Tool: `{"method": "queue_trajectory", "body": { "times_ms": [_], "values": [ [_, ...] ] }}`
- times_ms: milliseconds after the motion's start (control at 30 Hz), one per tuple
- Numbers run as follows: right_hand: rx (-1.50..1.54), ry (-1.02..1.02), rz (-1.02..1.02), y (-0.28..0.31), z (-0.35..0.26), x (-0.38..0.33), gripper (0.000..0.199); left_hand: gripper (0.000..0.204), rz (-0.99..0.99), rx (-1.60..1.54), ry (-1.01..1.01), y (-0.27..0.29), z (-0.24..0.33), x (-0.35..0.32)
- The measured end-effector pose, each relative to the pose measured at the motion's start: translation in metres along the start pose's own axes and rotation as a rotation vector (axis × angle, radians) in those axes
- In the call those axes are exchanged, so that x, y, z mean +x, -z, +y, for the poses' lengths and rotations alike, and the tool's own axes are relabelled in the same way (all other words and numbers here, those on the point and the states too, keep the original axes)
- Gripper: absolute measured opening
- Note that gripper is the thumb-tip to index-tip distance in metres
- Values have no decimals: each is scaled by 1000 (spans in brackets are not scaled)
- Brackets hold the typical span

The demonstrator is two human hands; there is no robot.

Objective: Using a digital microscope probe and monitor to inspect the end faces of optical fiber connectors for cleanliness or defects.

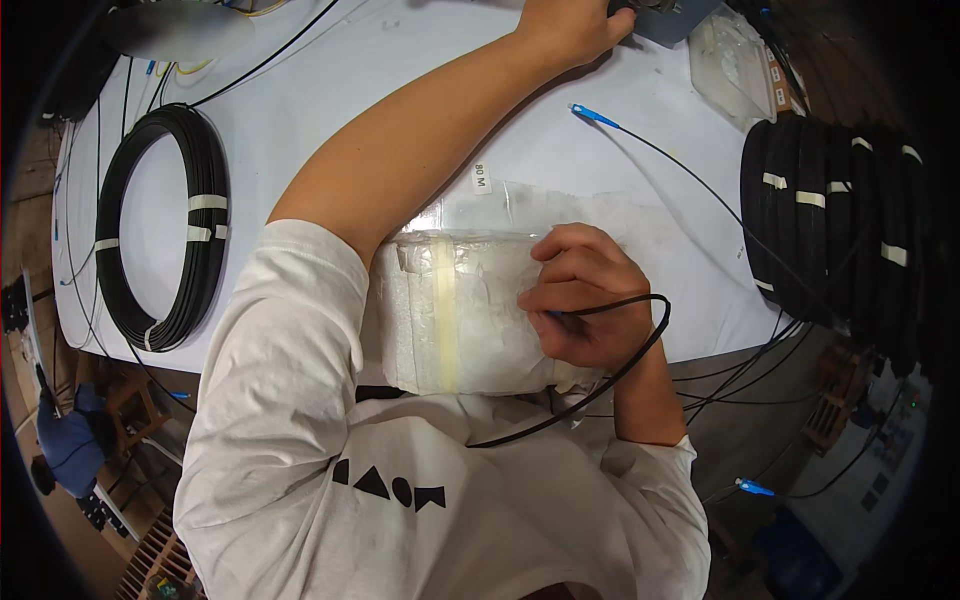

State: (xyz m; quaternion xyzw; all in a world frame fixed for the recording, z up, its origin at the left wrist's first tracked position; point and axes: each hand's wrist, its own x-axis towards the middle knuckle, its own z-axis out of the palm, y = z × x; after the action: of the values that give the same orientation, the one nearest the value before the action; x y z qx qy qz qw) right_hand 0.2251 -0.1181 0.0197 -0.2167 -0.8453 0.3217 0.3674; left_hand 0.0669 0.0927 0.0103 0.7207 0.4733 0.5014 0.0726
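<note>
Right hand (585, 300) at frame centre is closed, pinching a thin black cable (640, 345) against a taped white bundle (460, 315). Left hand (570, 30) reaches to the top edge, fingers on a grey device (675, 18); grip unclear. Best to keep the pinch firm with the cable loop slack, unkinked. Blue connector (592, 116) lies upper right.

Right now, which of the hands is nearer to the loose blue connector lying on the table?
Left. The left hand reaches to the far table edge, just beyond the blue connector. The right hand holds a black cable near the body, farther away.
</note>
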Motion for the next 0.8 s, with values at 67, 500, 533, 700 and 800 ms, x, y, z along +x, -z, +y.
{"method": "queue_trajectory", "body": {
  "times_ms": [67,500,533,700,800],
  "values": [
    [11,-17,49,3,-2,-1,28,70,24,-4,-21,-3,4,4],
    [-39,-52,74,-2,4,-4,26,72,-18,-37,-17,7,2,-3],
    [5,-23,41,-2,3,-3,26,72,-17,-38,-17,7,3,-3],
    [69,-5,35,3,3,-1,23,71,9,-53,-62,8,3,-3],
    [-18,-58,154,19,4,7,21,68,132,139,-180,0,0,-7]
  ]
}}
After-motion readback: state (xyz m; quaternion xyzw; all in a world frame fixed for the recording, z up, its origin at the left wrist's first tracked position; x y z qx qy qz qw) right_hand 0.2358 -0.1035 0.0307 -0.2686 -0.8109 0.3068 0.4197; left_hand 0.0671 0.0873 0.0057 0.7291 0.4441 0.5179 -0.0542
